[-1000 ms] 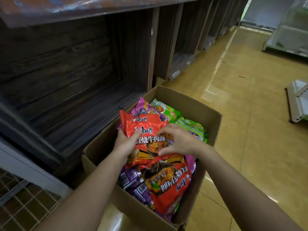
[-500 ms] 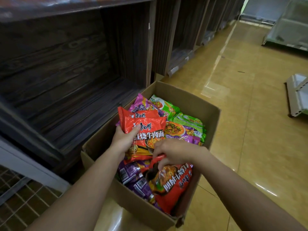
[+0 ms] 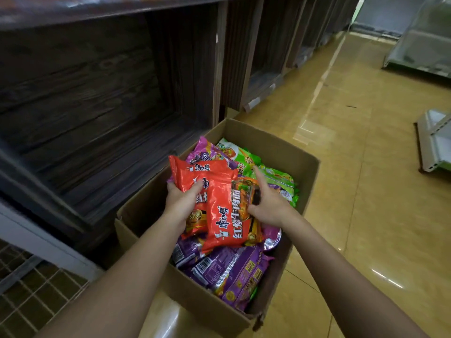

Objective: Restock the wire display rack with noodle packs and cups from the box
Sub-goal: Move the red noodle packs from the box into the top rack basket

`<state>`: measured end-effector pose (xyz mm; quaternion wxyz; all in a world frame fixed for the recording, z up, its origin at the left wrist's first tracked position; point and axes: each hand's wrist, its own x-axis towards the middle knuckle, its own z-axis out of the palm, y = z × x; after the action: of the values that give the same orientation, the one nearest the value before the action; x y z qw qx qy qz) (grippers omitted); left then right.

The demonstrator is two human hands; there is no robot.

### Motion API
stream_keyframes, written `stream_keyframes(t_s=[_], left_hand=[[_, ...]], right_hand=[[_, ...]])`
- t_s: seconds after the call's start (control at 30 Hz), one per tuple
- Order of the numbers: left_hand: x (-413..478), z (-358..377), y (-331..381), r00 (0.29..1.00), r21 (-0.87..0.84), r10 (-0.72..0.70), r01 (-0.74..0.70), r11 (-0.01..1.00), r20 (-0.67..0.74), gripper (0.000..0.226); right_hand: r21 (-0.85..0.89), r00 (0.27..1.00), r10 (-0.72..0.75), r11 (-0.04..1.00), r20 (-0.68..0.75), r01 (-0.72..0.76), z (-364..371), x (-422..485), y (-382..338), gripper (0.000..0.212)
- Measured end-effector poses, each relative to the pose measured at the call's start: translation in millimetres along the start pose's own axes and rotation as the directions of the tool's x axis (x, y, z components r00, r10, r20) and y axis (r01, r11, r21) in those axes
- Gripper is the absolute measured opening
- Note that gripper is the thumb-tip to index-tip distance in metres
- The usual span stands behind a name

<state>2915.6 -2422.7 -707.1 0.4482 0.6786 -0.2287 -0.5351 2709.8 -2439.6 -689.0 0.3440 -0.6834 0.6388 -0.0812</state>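
Over the box (image 3: 288,152), the left hand (image 3: 181,203) clamps red packs (image 3: 195,174). At three o'clock, the right hand (image 3: 267,206) pinches another red pack (image 3: 224,225); square it onto the stack before lifting.

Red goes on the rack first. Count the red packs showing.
3: two stacked in the left hand, rear and front; one in the right hand. Others may be buried.

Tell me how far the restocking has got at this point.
Nothing looks stocked yet: the visible corner of the wire rack is bare. In hand: the left hand has a grip on two red noodle packs, and the right hand adds a third red pack. Left: the box is full of purple packs and green packs.
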Motion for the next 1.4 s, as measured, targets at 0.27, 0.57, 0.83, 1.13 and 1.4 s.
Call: stream_keyframes(t_s=[0.27,0.57,0.83,1.13,1.4], left_hand=[[-5.8,7.8,-0.8,0.996,0.104,0.082,-0.078,0.992,-0.034,0.071],[-3.6,-1.5,0.3,0.996,-0.054,-0.088,0.089,0.995,0.018,0.059],[-0.1,1.8,0.6,0.993,-0.065,-0.091,0.096,0.993,0.074,0.047],[-8.1,-8.3,-1.6,0.962,0.100,0.047,-0.077,0.992,0.268,0.117],[-19.6,-15.8,8.2,0.949,-0.007,0.139,-0.143,0.990,0.284,0.077]], right_hand=[[-0.486,0.994,-0.032,0.870,0.108,0.081,3.9,2.7,-22.9,0.105],[-0.233,0.980,-0.188,0.958,-0.068,0.167,5.4,6.6,1.5,0.073],[0.275,0.994,-0.013,0.960,-0.112,0.044,20.6,6.9,11.2,0.068],[0.379,0.995,0.057,0.925,-0.082,-0.022,37.8,13.7,-4.2,0.081],[0.790,0.999,0.047,0.612,0.006,-0.034,27.3,15.9,-12.3,0.111]])
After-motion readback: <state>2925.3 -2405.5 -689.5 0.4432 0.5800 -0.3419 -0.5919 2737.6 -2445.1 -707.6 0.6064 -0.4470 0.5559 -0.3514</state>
